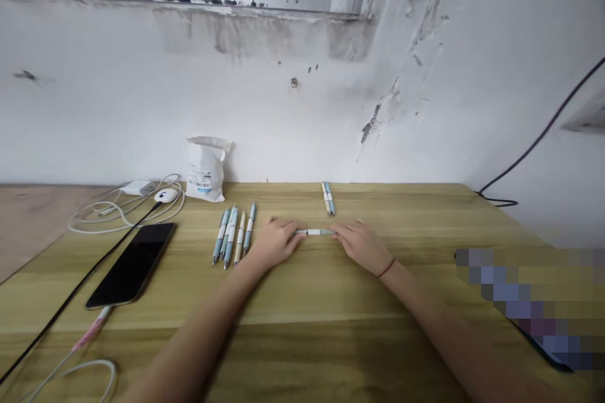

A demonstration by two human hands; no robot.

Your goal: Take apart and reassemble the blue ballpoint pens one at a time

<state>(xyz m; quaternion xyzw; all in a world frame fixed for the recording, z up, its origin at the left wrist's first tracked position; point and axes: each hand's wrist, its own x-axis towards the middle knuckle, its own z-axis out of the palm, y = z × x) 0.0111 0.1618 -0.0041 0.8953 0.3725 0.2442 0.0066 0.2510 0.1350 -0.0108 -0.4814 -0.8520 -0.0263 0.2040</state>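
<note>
A pale green and white pen (314, 232) lies crosswise between my two hands, low over the wooden table. Its left end is pinched in the fingers of my left hand (275, 240). The fingertips of my right hand (363, 244), which wears a dark band at the wrist, close on the other end. Just left of my left hand, several pens (230, 236) in blue, green and cream lie side by side, pointing away from me. Beyond my hands, two more pens (328, 199) rest together near the wall.
At left lies a black phone (132, 264) with a cable plugged in. Behind it are a coiled white cable (101, 219), a charger (138, 187) and a small white device (166, 196). A white packet (206, 170) stands against the wall. A blurred-out object (534, 308) occupies the right.
</note>
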